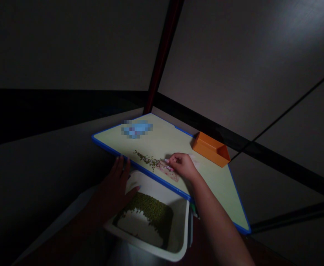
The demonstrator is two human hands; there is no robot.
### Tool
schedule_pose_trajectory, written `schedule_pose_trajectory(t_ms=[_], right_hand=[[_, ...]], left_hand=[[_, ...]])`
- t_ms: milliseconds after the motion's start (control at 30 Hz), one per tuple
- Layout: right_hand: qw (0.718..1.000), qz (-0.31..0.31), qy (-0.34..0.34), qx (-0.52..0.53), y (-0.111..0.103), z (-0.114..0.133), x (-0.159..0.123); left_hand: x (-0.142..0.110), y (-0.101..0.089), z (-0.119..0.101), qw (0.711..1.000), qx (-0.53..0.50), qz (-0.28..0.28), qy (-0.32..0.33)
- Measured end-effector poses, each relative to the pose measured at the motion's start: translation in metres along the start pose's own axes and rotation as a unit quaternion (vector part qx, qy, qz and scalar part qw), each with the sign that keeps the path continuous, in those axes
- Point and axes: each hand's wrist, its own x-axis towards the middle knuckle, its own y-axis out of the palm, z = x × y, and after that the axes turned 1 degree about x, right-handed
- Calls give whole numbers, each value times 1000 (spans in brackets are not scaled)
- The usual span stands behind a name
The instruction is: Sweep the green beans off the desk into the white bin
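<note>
My right hand (pixel 182 165) is low over the pale table (pixel 220 192), its fingers pinched together by a small pinkish-white bit I cannot make out. Beside its fingertips, small green beans or seeds (pixel 148 160) lie scattered in a strip along the near edge, partly over a pinkish printed patch (pixel 169 171). My left hand (pixel 117 188) has its fingers apart, with the fingertips by the table's blue edge and the thumb over a white tub (pixel 178 255). Inside the tub, a layer of the same green beans (pixel 153 207) leaves part of the floor bare.
An orange open box (pixel 212 149) stands at the table's right side. Toward the far left corner lies a blurred-out light-blue item (pixel 137 129). Walls close in behind the table, with a dark red post (pixel 162 55) at the corner. The light is dim.
</note>
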Motion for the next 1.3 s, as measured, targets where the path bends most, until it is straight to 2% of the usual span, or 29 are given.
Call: schedule_pose_trajectory(t_ms=[500,733,933,1300], right_hand=[[998,36,2,48,1,8,-3],[997,30,0,67,-1,7,-4],[997,51,10,59,-1,3,-5],[1000,26,-7,14,4,3,-1]], left_hand=[[-1,3,1,1000,-1,-8,4],[-1,-1,-2,1000,1,-2,1],[0,-2,-1,1000,0,-1,1],[-1,1,0,1000,18,-4,6]])
